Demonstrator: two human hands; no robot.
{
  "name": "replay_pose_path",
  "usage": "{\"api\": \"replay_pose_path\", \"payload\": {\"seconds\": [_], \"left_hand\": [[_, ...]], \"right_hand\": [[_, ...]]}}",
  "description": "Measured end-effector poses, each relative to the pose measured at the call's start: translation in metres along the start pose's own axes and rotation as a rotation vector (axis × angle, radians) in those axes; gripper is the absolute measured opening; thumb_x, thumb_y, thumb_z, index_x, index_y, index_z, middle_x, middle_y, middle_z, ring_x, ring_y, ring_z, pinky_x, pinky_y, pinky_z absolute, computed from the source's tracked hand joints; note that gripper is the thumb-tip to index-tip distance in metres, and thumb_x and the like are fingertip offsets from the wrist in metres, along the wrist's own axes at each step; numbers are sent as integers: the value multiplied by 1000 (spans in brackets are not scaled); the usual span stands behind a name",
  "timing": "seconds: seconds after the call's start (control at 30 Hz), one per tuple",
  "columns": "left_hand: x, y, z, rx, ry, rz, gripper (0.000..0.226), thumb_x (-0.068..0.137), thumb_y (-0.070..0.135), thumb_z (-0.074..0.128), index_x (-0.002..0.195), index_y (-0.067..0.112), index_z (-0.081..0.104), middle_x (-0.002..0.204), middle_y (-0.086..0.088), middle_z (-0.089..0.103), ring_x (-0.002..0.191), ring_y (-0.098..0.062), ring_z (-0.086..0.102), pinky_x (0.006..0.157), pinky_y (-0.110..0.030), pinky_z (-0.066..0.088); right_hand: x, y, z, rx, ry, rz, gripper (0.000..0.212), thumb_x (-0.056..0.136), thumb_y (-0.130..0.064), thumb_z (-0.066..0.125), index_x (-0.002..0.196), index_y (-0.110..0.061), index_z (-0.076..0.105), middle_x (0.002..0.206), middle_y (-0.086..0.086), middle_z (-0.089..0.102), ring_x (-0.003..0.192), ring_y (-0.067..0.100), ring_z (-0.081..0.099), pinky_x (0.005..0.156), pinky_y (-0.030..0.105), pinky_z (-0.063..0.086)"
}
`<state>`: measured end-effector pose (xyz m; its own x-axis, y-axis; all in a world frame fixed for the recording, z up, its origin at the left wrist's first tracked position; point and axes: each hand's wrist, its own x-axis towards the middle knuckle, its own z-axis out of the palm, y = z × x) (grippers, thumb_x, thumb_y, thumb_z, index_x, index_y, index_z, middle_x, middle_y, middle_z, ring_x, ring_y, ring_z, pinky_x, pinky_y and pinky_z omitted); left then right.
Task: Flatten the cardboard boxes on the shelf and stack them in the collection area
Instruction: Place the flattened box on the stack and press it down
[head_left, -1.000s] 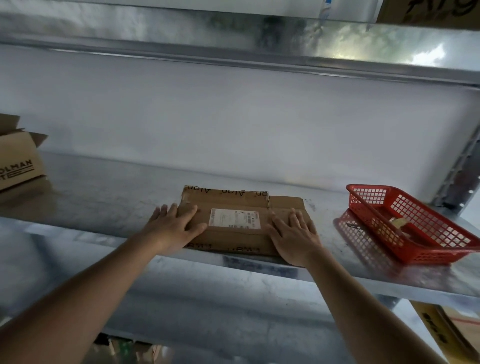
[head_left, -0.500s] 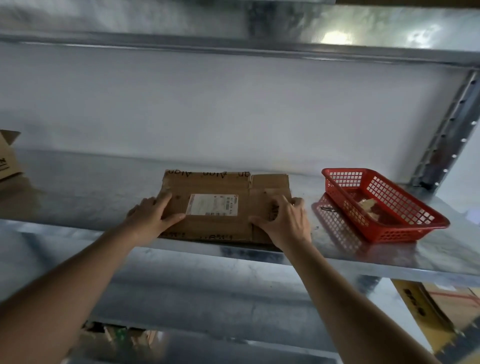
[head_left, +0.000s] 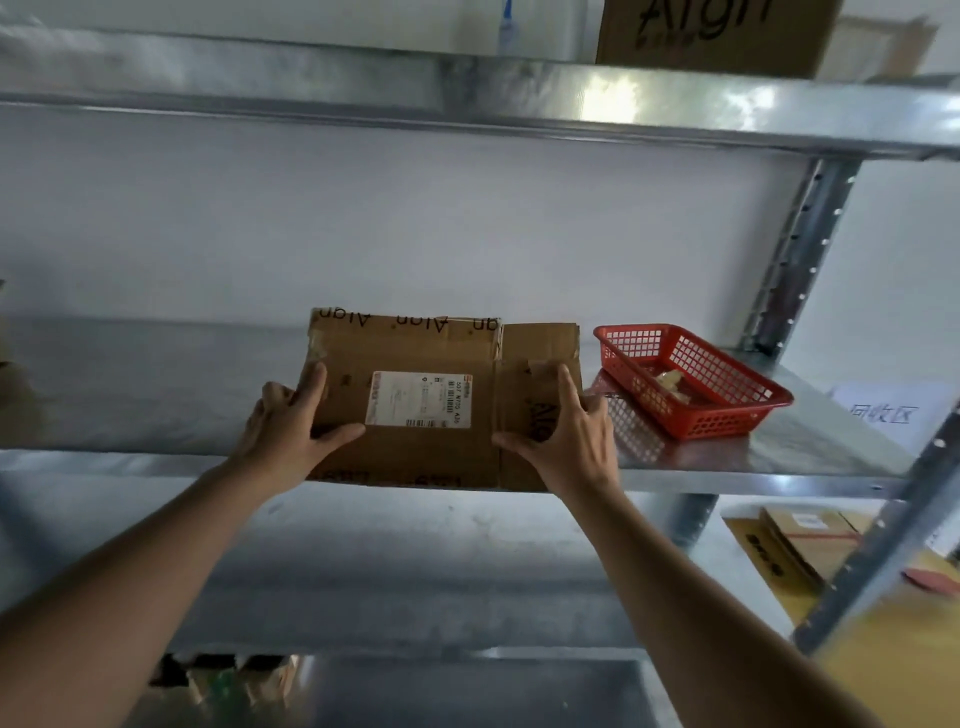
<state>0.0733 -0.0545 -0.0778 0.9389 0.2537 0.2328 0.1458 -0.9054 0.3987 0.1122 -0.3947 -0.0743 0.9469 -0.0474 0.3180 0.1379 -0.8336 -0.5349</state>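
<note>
Gripping the flattened cardboard box (head_left: 431, 400) at both sides, the person's two hands hold it at the front edge of the middle shelf (head_left: 779, 457). Left hand (head_left: 288, 428): thumb lies across the box's top face toward the white label (head_left: 420, 399), index finger extended up along the left edge, remaining fingers curled round that edge & out of sight beneath. Right hand (head_left: 563, 436): thumb stretched left across the top face, index finger pointing up beside a strip of brown tape, other fingers curled at the right edge. Both hands pinch the box; neither is flat on it.

Box condition: collapsed flat, printed side up, black lettering along the far edge & on the right panel. Near edge overhangs the shelf lip. It appears tilted w/ the near edge raised slightly, though the wide-angle view makes this uncertain.

Red plastic basket (head_left: 696, 382) sits on the same shelf, just right of the box, not touching it; holds a small pale item, too small to identify. White paper sign (head_left: 883, 413) w/ printed characters lies further right on the shelf. Upright brown carton (head_left: 711, 36) w/ black lettering stands on the upper shelf (head_left: 363, 83), top right. Flat cardboard pieces (head_left: 800, 545) lie below the shelf at lower right.
</note>
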Motion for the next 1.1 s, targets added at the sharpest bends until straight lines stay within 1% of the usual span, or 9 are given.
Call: {"api": "replay_pose_path", "payload": {"seconds": [0.07,0.17,0.27,0.33,0.47,0.63,0.77,0.9,1.1], "left_hand": [[-12,6,-3,14,-17,49,115,70,88,48,164,37,4,117,-9,31,114,-35,46,108,-49,43],[-38,13,2,18,-25,138,114,72,88,48,164,38,5,116,-9,31,111,-35,48,106,-48,46],[-67,19,15,20,-71,197,114,72,89,48,164,39,3,117,-8,31,113,-34,49,105,-45,46],[-85,26,26,18,-132,218,116,71,90,46,165,38,3,120,-8,31,118,-35,46,107,-43,43],[-116,55,56,10,-229,273,116,71,91,43,165,37,2,127,-12,31,125,-37,44,109,-46,42],[-159,113,106,1,-343,328,118,70,96,41,164,39,-5,122,-7,28,129,-35,39,115,-49,38],[-191,172,153,-2,-397,358,114,76,92,43,162,40,-10,129,-8,26,133,-36,34,117,-51,35],[-226,238,204,-10,-426,350,109,83,84,49,163,38,-10,131,-11,24,134,-39,31,118,-51,31],[-282,341,277,-10,-468,304,107,86,79,52,165,34,-6,138,-17,25,135,-43,31,117,-55,31]], "right_hand": [[-27,8,-6,20,30,40,135,59,-85,76,162,-37,3,143,16,37,130,38,45,102,53,51],[-76,25,-13,4,82,100,136,59,-88,74,161,-41,-3,140,12,35,126,34,47,94,48,55],[-125,42,-23,-6,105,170,134,59,-87,74,159,-44,-3,129,11,39,113,34,52,81,42,54],[-154,55,-31,-16,96,216,133,59,-86,75,160,-44,-1,128,11,40,115,34,52,83,44,54],[-206,89,-51,-33,109,333,133,61,-83,77,162,-39,2,140,13,37,126,37,46,97,49,50],[-259,156,-82,-36,119,455,131,65,-76,81,164,-35,4,142,14,37,129,35,44,100,48,46],[-284,220,-110,-69,127,525,127,68,-74,81,164,-34,6,135,15,41,125,34,45,92,43,47],[-297,295,-141,-115,112,569,127,69,-74,79,164,-34,5,133,15,43,124,33,47,97,46,51],[-305,413,-191,-140,79,614,125,70,-72,79,164,-33,6,137,16,43,125,35,47,102,47,49]]}}
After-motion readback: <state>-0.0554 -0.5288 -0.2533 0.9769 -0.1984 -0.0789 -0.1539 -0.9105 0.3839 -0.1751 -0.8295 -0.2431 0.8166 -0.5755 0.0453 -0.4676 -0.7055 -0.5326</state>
